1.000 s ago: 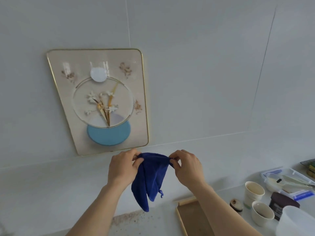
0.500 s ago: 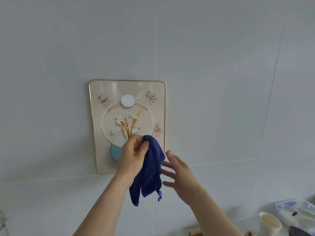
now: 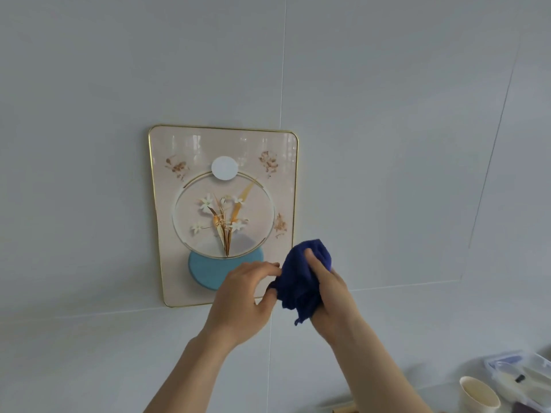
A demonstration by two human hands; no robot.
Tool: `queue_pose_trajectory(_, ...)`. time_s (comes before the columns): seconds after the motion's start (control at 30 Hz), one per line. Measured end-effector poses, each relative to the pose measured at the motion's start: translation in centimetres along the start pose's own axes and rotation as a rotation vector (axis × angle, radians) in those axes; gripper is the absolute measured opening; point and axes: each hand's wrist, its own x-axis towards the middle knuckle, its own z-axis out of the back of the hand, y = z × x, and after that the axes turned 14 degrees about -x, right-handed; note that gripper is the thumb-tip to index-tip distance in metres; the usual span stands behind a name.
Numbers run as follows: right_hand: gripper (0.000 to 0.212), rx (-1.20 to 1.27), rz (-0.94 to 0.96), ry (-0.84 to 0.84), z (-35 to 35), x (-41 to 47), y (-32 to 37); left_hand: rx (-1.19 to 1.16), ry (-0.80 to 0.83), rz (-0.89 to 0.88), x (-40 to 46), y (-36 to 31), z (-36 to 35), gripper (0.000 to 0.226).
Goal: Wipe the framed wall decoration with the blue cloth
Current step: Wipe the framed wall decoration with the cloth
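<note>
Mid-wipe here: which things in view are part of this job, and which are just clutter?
In the job: blue cloth, bunched in the right hand; left hand at its edge; framed wall decoration.

Lying about: paper cup; clear plastic container.

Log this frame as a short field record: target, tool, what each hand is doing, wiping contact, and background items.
target: framed wall decoration, gold-edged, hanging on the wall
tool: blue cloth, bunched up
right hand: gripping the cloth, thumb on top
left hand: fingers loosely curled, fingertips at the cloth's left edge
wiping contact: cloth overlaps the frame's lower right corner; touch cannot be confirmed
background: paper cup and clear plastic container at lower right
</note>
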Motion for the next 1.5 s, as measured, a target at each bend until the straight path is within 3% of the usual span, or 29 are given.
queue_pose_trajectory(0.07,0.03,-0.136,0.087,-0.087,-0.4,0.8,1.1,-0.001,-0.075,-0.016,0.6,0.6,0.2,0.039)
queue_pose_trajectory(0.23,0.058,-0.526,0.544,-0.36,-1.8,4.7,3.1,0.196,-0.313,-0.132,3.4,1.6,1.5,0.049)
queue_pose_trajectory(0.4,0.069,-0.922,0.977,-0.453,-3.4,9.0,2.7,0.366,-0.368,-0.199,6.8,3.4,1.7,0.06)
queue_pose_trajectory(0.6,0.064,-1.177,1.217,-0.515,-4.5,13.9,1.8,0.589,-0.387,-0.241,9.9,6.6,1.0,0.064)
queue_pose_trajectory(0.67,0.057,-1.173,1.246,-0.509,-4.8,14.9,1.0,0.603,-0.403,-0.241,10.4,7.8,0.6,0.065)
queue_pose_trajectory(0.83,0.068,-1.072,1.284,-0.422,-5.3,15.8,-0.5,0.638,-0.469,-0.309,11.5,10.0,-0.1,0.066)
queue_pose_trajectory(1.07,0.04,-1.047,1.377,-0.588,-5.5,17.7,-3.2,0.683,-0.59,-0.334,12.6,11.2,-1.2,0.07)
queue_pose_trajectory(1.3,0.032,-1.193,1.418,-0.527,-2.7,17.1,-7.9,0.669,-0.608,-0.362,12.6,11.4,-1.3,0.068)
queue_pose_trajectory(1.5,0.066,-1.377,1.32,-0.471,-0.3,15.4,-12.1,0.659,-0.563,-0.353,12.2,11.0,-0.8,0.065)
